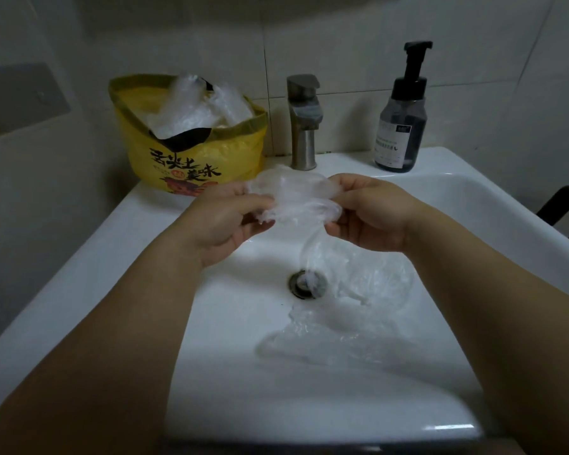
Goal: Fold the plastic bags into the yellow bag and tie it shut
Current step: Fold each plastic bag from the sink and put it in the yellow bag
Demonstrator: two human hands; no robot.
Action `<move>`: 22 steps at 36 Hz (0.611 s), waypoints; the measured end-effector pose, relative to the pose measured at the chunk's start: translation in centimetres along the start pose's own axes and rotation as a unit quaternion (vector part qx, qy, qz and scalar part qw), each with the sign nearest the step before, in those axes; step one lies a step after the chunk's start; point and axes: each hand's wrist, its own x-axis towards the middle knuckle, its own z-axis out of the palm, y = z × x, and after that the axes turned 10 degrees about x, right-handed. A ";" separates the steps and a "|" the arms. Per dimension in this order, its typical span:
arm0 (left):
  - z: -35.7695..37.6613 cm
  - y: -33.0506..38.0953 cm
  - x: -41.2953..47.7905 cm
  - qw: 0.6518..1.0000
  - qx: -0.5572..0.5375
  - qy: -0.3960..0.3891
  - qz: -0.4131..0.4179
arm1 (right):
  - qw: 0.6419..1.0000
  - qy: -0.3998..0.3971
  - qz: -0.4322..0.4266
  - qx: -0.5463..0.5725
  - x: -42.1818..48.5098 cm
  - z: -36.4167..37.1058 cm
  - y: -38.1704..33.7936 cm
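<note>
A clear plastic bag (293,195) is bunched between both hands above the sink basin. My left hand (230,221) pinches its left side and my right hand (372,215) pinches its right side. A tail of the bag hangs down toward the drain (307,284). More clear plastic (352,310) lies crumpled in the basin, right of and below the drain. The yellow bag (191,152) stands open on the sink's back left corner, with several clear bags (197,106) sticking out of its top.
A white sink (138,244) fills the lower view. A metal faucet (304,123) stands behind the hands. A dark pump bottle (403,119) sits at the back right. Tiled wall lies behind; a dark chair frame (565,208) shows at far right.
</note>
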 end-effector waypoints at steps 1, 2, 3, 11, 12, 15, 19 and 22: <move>0.0 0.1 -0.1 1.000 -0.004 -0.010 0.000 | 1.000 -0.006 -0.002 -0.004 -0.1 0.0 -0.1; -0.1 0.1 -0.1 1.000 -0.006 -0.018 0.000 | 1.000 -0.012 -0.002 -0.006 -0.1 0.0 -0.1; -0.1 0.2 -0.2 1.000 -0.006 -0.024 0.002 | 1.000 -0.018 -0.001 -0.007 -0.2 -0.1 -0.2; -0.3 0.5 -1.0 0.997 0.016 -0.076 -0.022 | 1.000 -0.022 -0.014 -0.004 -0.5 0.0 -0.7; -0.3 0.5 -1.0 0.997 0.017 -0.077 -0.024 | 1.000 -0.022 -0.011 -0.014 -0.5 -0.1 -0.7; -0.2 0.6 -1.0 0.998 0.000 -0.066 -0.021 | 0.999 -0.020 0.002 -0.027 -0.6 -0.1 -0.6; -0.2 0.8 -1.0 0.998 -0.023 -0.053 -0.017 | 0.999 -0.039 0.033 0.014 -0.9 0.0 -0.8; -0.4 1.1 -1.2 0.996 -0.055 -0.070 -0.018 | 1.000 -0.003 0.013 -0.003 -0.7 0.3 -0.8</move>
